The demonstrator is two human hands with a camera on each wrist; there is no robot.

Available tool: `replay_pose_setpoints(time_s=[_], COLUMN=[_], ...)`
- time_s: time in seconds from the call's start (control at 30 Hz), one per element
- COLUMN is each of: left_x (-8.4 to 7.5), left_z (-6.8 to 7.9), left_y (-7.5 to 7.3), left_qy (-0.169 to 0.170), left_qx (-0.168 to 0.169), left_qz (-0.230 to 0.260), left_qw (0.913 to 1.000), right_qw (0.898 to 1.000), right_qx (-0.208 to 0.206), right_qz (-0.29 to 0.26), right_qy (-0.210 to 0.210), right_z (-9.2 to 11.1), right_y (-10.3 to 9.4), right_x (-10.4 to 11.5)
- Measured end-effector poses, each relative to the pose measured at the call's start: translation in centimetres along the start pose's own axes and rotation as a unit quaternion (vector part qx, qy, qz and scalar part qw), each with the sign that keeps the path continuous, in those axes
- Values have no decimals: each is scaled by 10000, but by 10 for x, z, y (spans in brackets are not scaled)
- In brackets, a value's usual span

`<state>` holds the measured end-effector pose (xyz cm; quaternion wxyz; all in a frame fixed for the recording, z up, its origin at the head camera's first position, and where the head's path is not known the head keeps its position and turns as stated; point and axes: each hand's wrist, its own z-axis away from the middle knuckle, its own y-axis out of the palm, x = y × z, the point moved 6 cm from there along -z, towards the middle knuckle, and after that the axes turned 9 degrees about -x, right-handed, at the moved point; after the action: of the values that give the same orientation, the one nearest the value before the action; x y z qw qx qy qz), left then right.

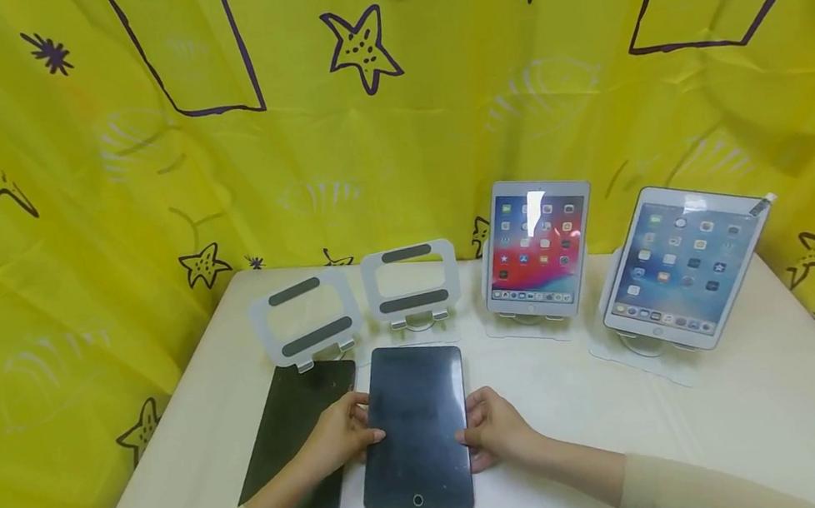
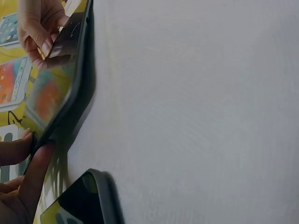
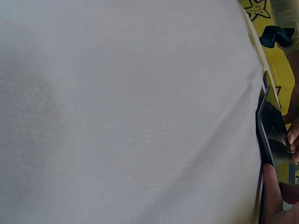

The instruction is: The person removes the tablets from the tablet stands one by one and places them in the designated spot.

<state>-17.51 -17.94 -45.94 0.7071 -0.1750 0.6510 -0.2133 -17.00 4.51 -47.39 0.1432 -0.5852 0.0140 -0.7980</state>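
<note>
Near left: flat tablet [image 1: 277, 434] on tabletop [image 1: 191, 446]. Left hand [image 1: 339, 434] pinches held tablet [image 1: 419, 433] (near middle, looks lifted) by its left edge; right hand [image 1: 501, 428] grips its right. Either grip easing could drop it onto the flat one.

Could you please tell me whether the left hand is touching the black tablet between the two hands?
Touching. The left wrist view shows the left hand pinching the edge of the black tablet, thumb above and finger beneath.
</note>
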Motion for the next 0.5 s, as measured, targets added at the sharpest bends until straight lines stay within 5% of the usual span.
replay_pose_setpoints(time_s=[0.27,0.5], left_x=[5,6], left_z=[0,-1], left_y=[0,-4], left_qy=[-482,-432], left_qx=[219,338], left_qz=[185,99], left_qw=[9984,9984], right_qw=[9995,9978], right_qx=[46,156], right_qz=[100,430], right_qy=[303,470], right_z=[-5,-12], right_y=[3,6], right_x=[-5,-4])
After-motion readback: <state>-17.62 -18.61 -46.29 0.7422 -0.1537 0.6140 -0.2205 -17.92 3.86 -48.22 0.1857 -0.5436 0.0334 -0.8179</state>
